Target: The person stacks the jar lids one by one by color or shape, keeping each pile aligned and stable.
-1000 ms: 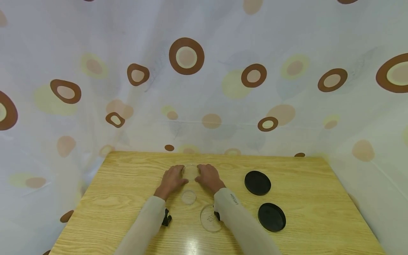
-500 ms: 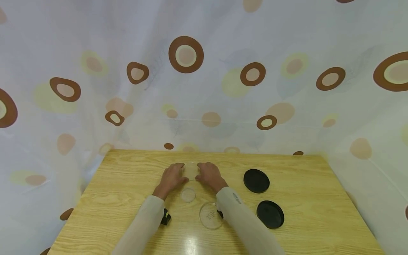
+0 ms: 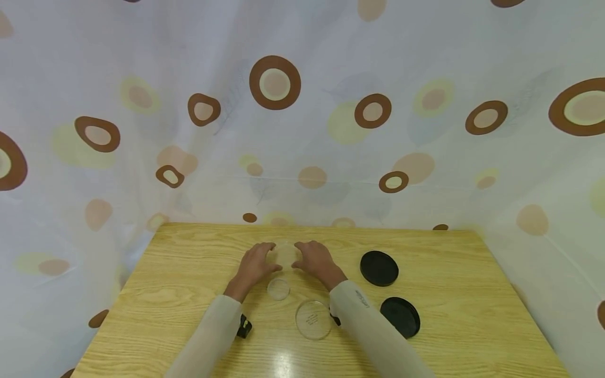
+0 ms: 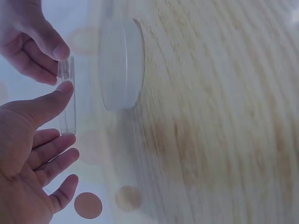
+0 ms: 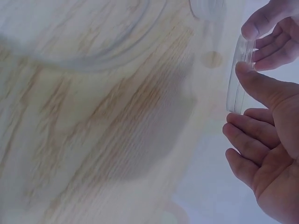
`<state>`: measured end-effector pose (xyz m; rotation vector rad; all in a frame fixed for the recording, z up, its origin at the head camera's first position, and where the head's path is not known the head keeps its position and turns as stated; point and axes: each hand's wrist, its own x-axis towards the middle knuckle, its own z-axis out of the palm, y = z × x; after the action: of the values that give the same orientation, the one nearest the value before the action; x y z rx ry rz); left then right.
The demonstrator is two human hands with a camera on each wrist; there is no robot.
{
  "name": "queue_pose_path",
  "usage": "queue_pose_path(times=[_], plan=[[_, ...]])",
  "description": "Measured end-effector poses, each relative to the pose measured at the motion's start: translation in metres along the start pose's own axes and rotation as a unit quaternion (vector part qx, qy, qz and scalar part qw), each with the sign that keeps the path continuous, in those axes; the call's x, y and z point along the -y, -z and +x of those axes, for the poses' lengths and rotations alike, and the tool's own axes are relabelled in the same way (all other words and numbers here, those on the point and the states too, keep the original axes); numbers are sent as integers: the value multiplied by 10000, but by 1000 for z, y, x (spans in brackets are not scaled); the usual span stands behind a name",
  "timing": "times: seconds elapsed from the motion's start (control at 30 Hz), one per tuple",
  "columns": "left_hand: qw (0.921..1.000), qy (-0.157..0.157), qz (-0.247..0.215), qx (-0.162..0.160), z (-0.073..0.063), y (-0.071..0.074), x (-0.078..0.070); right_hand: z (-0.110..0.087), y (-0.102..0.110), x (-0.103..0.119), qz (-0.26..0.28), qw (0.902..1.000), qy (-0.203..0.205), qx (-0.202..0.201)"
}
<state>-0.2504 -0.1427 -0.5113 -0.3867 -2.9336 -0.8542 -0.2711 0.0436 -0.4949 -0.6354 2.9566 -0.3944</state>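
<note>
Your left hand and right hand pinch a clear dish aloft beyond the small dish, apparently steadying it; the next move calls for level, even pressure. Black dishes lie right of the small dish on the wooden surface, a spotted curtain beyond it.

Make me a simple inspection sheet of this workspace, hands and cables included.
Surface: pale wood-grain table.
Job's things: clear dish, apparently lifted off the table; smaller dish and larger dish with faint writing rest on the table, apart.
Clutter: far black dish and near black dish at the right; their use can't be told.
Hands: left hand and right hand hold the clear dish from opposite sides.
Cables: nothing seen.
Surroundings: pale curtain patterned with brown rings.
</note>
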Motion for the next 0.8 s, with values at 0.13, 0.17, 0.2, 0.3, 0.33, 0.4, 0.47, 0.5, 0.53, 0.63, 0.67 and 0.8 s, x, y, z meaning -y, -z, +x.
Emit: queue_pose_path(times=[0.13, 0.17, 0.2, 0.3, 0.33, 0.4, 0.47, 0.5, 0.53, 0.63, 0.67, 0.8], plan=[[9999, -138, -36, -67, -5, -1, -1, -6, 3, -1, 94, 9999, 52, 51], [9999, -129, -55, -64, -6, -1, -2, -8, 4, -2, 111, 9999, 63, 51], [9999, -65, -153, -29, -7, -1, -2, -9, 4, -2, 103, 9999, 71, 46], [9999, 24, -146, 42, -8, -2, -4, -13, 5, -4, 151, 9998, 126, -12], [9999, 36, -125, 61, -9, -2, -5, -15, 5, -4, 158, 9998, 148, -34], [9999, 28, -109, 81, -11, -1, -7, -18, 6, -5, 202, 9996, 194, -86], [9999, -23, -112, 86, -14, -1, -9, -22, 8, -6, 251, 9993, 242, -121], [9999, -45, -143, 82, -15, -1, -10, -25, 8, -6, 277, 9992, 257, -133], [9998, -75, -174, 67, -16, 0, -11, -27, 9, -7, 314, 9991, 267, -136], [9996, -151, -222, 35, -20, 1, -16, -34, 10, -8, 430, 9984, 312, -182], [9995, -164, -249, 32, -21, 2, -17, -36, 11, -8, 494, 9981, 304, -188], [9995, -213, -212, 37, -26, 3, -22, -45, 13, -9, 648, 9971, 342, -222]])
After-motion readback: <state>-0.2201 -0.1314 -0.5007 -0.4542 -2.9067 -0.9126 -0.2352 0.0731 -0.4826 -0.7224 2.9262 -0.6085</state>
